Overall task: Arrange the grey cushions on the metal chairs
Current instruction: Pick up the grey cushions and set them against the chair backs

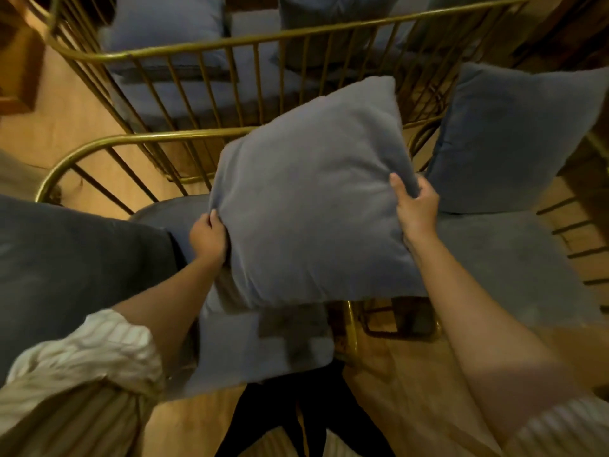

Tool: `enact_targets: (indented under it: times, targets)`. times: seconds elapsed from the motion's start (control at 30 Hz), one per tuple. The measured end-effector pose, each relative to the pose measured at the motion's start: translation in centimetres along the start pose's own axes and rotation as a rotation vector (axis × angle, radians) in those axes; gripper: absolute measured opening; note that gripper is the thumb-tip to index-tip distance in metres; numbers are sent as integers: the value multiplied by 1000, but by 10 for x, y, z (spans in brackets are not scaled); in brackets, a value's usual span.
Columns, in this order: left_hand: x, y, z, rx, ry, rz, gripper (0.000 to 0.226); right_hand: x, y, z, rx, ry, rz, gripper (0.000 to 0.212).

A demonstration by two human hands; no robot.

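I hold the square grey velvet cushion (313, 199) by two opposite edges, lifted above the grey padded seat (487, 252) of the gold wire-backed metal chair (158, 140), so I can judge where to stand it against the backrest. My left hand (208, 237) is closed, pinching the fabric of its left edge; my right hand (416, 206) clamps the right edge, thumb in front and the fingers hidden behind.

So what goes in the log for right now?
left hand: grip on grey cushion | right hand: grip on it | cushion: held above seat
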State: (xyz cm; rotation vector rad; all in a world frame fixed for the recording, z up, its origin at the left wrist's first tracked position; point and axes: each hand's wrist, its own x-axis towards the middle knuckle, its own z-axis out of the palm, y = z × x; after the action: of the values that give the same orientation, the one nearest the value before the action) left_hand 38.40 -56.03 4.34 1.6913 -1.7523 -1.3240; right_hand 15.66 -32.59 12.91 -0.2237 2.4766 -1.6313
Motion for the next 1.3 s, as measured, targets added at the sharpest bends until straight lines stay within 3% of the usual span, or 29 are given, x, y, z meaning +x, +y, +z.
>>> enact_targets:
  times: [0.13, 0.37, 0.57, 0.67, 0.9, 1.0, 1.3]
  targets:
    - [-10, 58, 13, 3, -20, 222, 40, -2, -8, -52, 94, 147, 45, 25]
    - [-75, 122, 81, -18, -107, 408, 39, -15, 16, -163, 181, 248, 134, 38]
    - [-141, 152, 154, 1, -208, 502, 38, -18, 56, -257, 189, 325, 219, 84]
    - [-177, 156, 198, -14, -240, 569, 36, -12, 82, -304, 159, 359, 283, 73]
    - [-263, 163, 301, -90, -332, 491, 47, 30, 157, -408, 69, 316, 427, 81]
    - [-288, 156, 348, -100, -287, 464, 56, 59, 179, -443, 39, 285, 444, 85]
    - [-329, 150, 436, -12, -103, 373, 40, 161, 227, -480, -47, 113, 468, 90]
